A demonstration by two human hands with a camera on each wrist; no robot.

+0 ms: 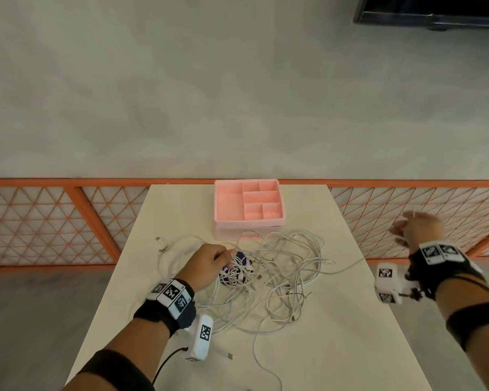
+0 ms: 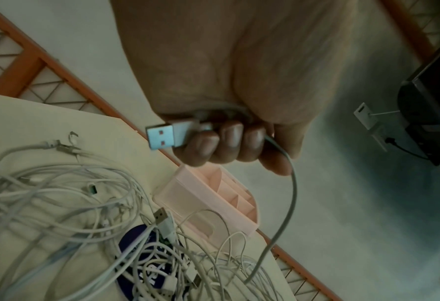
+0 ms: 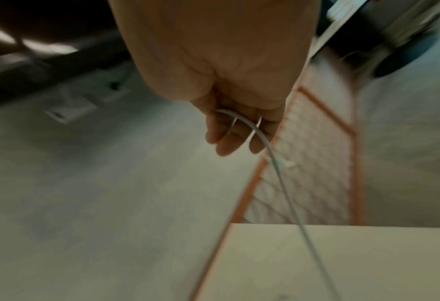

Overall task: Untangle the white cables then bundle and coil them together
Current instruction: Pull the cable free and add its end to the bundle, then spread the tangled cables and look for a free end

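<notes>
A tangle of several white cables (image 1: 268, 275) lies on the cream table (image 1: 336, 348), partly over a dark purple round object (image 1: 239, 268). My left hand (image 1: 209, 263) hovers over the pile's left part, its curled fingers (image 2: 226, 142) gripping one white cable near its USB plug (image 2: 162, 136); that cable (image 2: 288, 203) hangs down into the pile. My right hand (image 1: 415, 228) is raised beyond the table's right edge, fingers (image 3: 234, 134) curled round a thin white cable (image 3: 286, 187) that runs back toward the table.
A pink compartment tray (image 1: 249, 204) stands at the table's far middle, just behind the cables. An orange lattice fence (image 1: 54, 221) runs behind the table on both sides. A loose cable end with a plug (image 1: 229, 356) lies near the front.
</notes>
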